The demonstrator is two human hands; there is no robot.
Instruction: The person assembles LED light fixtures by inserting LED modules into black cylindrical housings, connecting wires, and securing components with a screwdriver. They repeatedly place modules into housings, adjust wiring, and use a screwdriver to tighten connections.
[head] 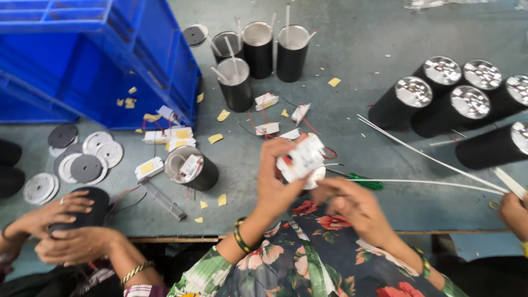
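Grey-green table [385, 187] carries the work; left hand [275, 181] grips a small white rectangular driver box with red wires [301, 158], long axis tilted up-right; right hand [352, 203], just below-right of that box, has fingers curled, contents unclear; a green-handled screwdriver [366, 182] lies right of the box.

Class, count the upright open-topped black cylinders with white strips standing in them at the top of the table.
4: three in a row, left, middle, right, and one in front. None seems hidden.
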